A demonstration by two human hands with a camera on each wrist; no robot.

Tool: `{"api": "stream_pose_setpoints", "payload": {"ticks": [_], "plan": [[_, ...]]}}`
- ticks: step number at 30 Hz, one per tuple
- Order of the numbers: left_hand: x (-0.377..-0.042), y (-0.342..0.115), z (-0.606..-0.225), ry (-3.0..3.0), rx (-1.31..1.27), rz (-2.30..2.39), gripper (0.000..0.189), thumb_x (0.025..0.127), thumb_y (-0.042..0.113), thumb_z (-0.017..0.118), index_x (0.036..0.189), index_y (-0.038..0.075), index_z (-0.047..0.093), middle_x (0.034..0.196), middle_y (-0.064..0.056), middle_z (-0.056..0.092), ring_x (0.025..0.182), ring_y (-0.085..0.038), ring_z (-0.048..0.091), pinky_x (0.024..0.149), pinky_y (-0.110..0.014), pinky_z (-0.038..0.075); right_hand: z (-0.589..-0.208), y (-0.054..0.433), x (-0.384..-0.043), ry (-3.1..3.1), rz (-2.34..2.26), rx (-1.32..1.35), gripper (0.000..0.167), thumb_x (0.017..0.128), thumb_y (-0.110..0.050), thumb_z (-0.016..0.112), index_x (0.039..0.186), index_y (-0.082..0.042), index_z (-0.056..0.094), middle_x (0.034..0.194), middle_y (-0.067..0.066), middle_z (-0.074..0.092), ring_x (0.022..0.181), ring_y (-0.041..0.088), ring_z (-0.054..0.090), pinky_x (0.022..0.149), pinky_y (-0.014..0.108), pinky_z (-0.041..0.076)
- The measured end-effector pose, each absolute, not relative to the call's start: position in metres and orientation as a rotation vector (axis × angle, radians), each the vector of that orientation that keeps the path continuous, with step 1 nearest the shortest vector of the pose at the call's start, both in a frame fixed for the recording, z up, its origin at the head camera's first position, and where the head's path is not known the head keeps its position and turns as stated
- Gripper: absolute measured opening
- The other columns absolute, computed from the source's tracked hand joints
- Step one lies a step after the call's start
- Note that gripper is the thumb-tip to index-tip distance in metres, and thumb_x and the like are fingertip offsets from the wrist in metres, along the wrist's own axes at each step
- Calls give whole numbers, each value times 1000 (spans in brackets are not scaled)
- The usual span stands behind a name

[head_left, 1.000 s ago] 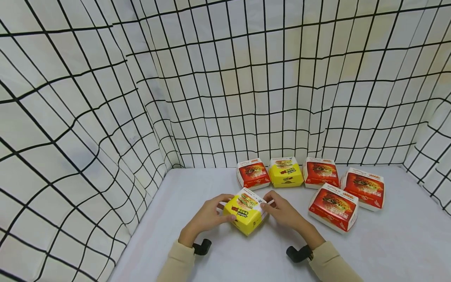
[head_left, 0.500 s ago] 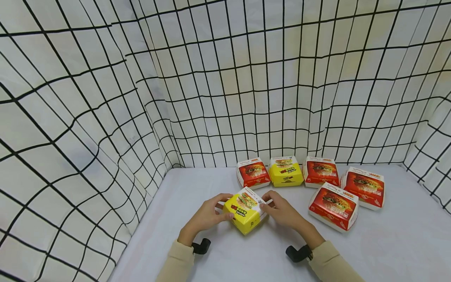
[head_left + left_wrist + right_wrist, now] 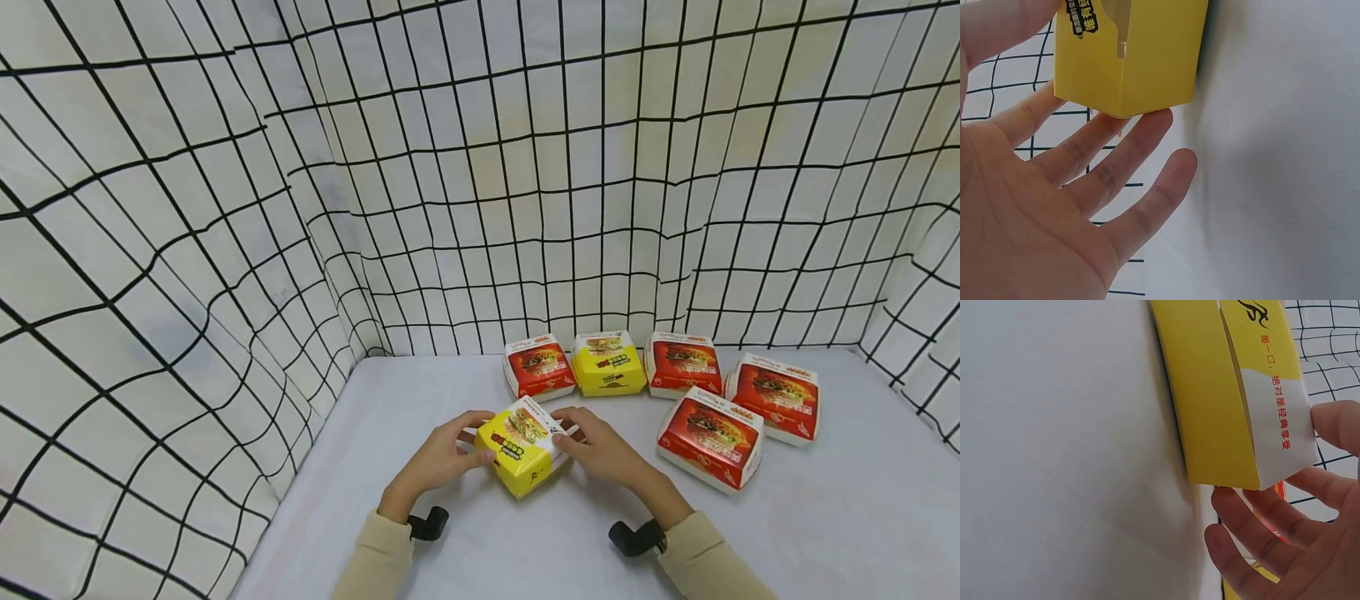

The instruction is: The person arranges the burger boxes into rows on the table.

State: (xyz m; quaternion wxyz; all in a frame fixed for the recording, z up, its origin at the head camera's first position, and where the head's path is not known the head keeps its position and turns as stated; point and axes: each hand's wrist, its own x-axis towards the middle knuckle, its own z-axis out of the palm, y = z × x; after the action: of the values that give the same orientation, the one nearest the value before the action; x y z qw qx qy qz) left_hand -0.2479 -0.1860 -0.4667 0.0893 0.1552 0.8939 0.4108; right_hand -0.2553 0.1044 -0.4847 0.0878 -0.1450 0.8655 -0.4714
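A yellow and white cardboard burger box (image 3: 517, 442) sits askew in front of the person, held between both hands, with a burger picture on its lid. The left hand (image 3: 442, 454) grips its left corner, thumb at the front edge and fingers round the back side. On the right corner, the right hand (image 3: 603, 446) has its thumb against the upper edge and its fingertips below. A slot shows in the side of the box (image 3: 1154, 56) in the left wrist view. From the right wrist, red lettering is visible on the white part of the box (image 3: 1275, 419), and its lid looks closed.
Along the back stand a red burger box (image 3: 538, 368), a second yellow burger box (image 3: 609, 365) and another red box (image 3: 682, 368). Two more red boxes (image 3: 710, 440) (image 3: 774, 400) lie to the right. Black netting (image 3: 525, 208) over white sheeting surrounds the white table (image 3: 840, 517).
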Motion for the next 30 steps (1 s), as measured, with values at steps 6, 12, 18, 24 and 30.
{"api": "stream_pose_setpoints", "payload": {"ticks": [6,12,18,24,30], "plan": [[-250,-188,-470,2654,464,1247,56,93,33,75,145,25,54,140,-8,59,118,-26,63,95,-46,55,-483,105,-256,2579,-1359,-416,40,98,-32,68,135,-19,58,120,1,64,103,18,60,87,39,56],[-251,-190,-472,2646,460,1283,54,94,30,75,144,23,55,140,-11,59,118,-30,63,93,-51,55,-483,106,-257,2586,-1346,-449,35,100,-33,66,131,-19,61,115,2,66,98,16,61,84,36,55],[-251,-189,-471,2653,414,1277,53,95,29,73,144,24,55,140,-12,59,118,-29,63,92,-54,54,-483,108,-257,2589,-1339,-480,31,101,-33,63,128,-18,61,113,2,66,95,16,60,80,33,53],[-251,-189,-472,2654,374,1274,52,96,29,72,145,25,54,141,-10,59,118,-28,63,92,-54,54,-482,108,-257,2579,-1342,-472,30,100,-33,65,126,-18,61,111,1,66,93,16,60,78,32,53],[-250,-188,-471,2675,363,1268,53,97,29,70,147,25,52,141,-10,60,118,-27,63,92,-52,54,-480,109,-257,2555,-1351,-465,31,99,-34,66,124,-17,61,109,1,65,91,16,59,77,31,52]]}}
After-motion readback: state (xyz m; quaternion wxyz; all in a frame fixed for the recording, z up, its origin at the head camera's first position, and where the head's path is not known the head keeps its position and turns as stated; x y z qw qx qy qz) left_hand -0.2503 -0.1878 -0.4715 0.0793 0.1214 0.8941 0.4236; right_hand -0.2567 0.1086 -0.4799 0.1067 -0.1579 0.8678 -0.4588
